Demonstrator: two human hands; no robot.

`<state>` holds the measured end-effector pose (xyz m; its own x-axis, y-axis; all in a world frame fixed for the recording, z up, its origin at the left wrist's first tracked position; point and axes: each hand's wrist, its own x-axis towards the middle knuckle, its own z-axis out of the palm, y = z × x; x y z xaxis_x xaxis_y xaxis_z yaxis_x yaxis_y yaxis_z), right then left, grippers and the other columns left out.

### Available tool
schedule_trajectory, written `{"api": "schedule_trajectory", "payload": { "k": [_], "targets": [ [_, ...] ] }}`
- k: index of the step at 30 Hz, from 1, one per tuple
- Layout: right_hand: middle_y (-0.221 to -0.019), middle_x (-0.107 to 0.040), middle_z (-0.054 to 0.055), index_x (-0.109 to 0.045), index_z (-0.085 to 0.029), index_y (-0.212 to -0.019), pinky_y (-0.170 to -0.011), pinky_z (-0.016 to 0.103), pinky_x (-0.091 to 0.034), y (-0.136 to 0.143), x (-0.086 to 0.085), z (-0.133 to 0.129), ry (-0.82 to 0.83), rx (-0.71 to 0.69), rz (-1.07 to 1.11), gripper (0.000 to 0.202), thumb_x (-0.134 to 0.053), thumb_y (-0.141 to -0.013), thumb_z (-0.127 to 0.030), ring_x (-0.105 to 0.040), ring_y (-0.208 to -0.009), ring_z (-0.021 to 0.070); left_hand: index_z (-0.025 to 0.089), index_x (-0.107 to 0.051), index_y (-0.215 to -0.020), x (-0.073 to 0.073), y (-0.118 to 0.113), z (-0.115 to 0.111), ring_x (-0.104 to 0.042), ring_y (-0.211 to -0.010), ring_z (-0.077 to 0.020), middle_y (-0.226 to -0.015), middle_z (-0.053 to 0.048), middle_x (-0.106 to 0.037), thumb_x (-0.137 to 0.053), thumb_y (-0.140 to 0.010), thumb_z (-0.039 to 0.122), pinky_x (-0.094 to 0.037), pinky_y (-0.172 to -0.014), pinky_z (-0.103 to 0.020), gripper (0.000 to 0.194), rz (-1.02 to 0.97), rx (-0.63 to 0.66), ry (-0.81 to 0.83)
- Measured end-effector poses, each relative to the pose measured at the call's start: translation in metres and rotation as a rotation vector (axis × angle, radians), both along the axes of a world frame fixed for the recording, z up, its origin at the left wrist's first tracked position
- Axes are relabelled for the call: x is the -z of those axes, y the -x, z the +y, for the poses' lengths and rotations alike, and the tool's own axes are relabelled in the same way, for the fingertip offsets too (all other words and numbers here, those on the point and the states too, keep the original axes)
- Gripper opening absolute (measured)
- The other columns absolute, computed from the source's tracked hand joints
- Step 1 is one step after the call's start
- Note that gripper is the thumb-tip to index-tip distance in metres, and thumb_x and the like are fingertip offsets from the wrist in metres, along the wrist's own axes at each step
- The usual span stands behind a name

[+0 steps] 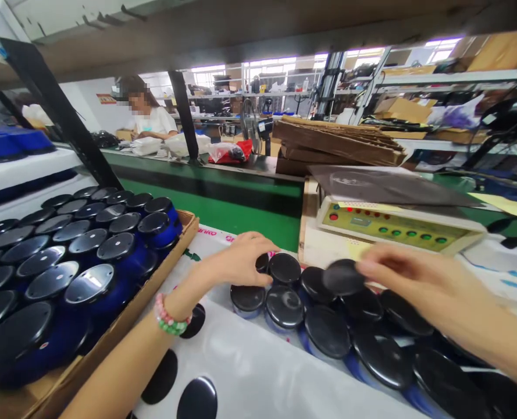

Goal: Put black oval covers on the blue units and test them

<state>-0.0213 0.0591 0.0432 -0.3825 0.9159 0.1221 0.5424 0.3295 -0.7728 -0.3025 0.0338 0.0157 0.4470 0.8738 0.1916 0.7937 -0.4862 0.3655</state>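
My left hand (246,259) is curved, with thumb and fingers around a black-topped round piece (262,263) at the far end of the rows; the fingers hide most of it. In my right hand (409,279), blurred by motion, a thin black disc (344,277) is pinched at its edge, above the rows. Below both hands stand several round blue units with glossy black tops, such as one black-topped unit (284,307), packed side by side. Loose black discs (198,399) lie flat on the white sheet (249,372) near my left forearm.
At left, a cardboard tray (171,256) holds several rows of blue units with black tops. Behind the right hand sits a control box (384,224) with lit buttons. A green conveyor belt (223,201) runs behind. Beyond it, a person (153,119) works. A shelf (241,35) hangs overhead.
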Motion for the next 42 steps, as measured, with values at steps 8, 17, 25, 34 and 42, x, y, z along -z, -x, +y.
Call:
{"api": "schedule_trajectory", "payload": {
  "k": [8,17,25,34,42],
  "targets": [
    [-0.072,-0.053,0.0,-0.055,-0.019,-0.06,-0.062,0.029,-0.035,0.079,0.045,0.047,0.32,-0.161,0.112,0.033,-0.061,-0.069,-0.05,-0.048,-0.067,0.0159,0.026,-0.061,-0.108,0.011,-0.013,0.007,-0.059,-0.095,-0.0247,-0.103,0.0,-0.067,-0.071,-0.066,0.034,-0.044,-0.082,-0.033,0.044,-0.055,-0.035,0.128],
    [-0.076,-0.053,0.0,-0.056,-0.019,-0.063,-0.07,0.031,-0.034,0.075,0.05,0.045,0.342,-0.136,0.109,0.028,-0.06,-0.07,-0.045,-0.049,-0.073,0.017,0.026,-0.061,-0.11,0.015,-0.012,0.009,-0.058,-0.098,-0.025,-0.106,-0.001,-0.066,-0.073,-0.064,0.032,-0.044,-0.083,-0.032,0.048,-0.08,-0.075,0.157],
    [-0.076,-0.056,0.002,-0.053,-0.021,-0.063,-0.07,0.032,-0.038,0.076,0.057,0.044,0.169,-0.14,0.039,0.029,-0.056,-0.074,-0.048,-0.052,-0.076,0.0195,0.024,-0.06,-0.109,0.017,-0.011,0.01,-0.057,-0.1,-0.0247,-0.108,0.0,-0.065,-0.072,-0.067,0.032,-0.044,-0.085,-0.034,0.044,-0.068,-0.075,0.151],
    [-0.078,-0.055,0.003,-0.05,-0.022,-0.064,-0.069,0.033,-0.043,0.077,0.056,0.039,-0.023,-0.161,-0.032,0.023,-0.052,-0.079,-0.04,-0.053,-0.073,0.0186,0.025,-0.061,-0.111,0.018,-0.011,0.01,-0.056,-0.099,-0.0253,-0.107,0.0,-0.066,-0.072,-0.067,0.032,-0.043,-0.086,-0.036,0.045,-0.064,-0.075,0.173],
    [-0.078,-0.052,0.003,-0.045,-0.023,-0.065,-0.069,0.034,-0.044,0.078,0.057,0.037,-0.067,-0.155,-0.053,0.02,-0.051,-0.08,-0.036,-0.054,-0.072,0.018,0.024,-0.061,-0.108,0.018,-0.012,0.009,-0.056,-0.097,-0.0247,-0.104,0.0,-0.067,-0.072,-0.067,0.032,-0.043,-0.084,-0.035,0.043,-0.066,-0.071,0.156]
  ]
}}
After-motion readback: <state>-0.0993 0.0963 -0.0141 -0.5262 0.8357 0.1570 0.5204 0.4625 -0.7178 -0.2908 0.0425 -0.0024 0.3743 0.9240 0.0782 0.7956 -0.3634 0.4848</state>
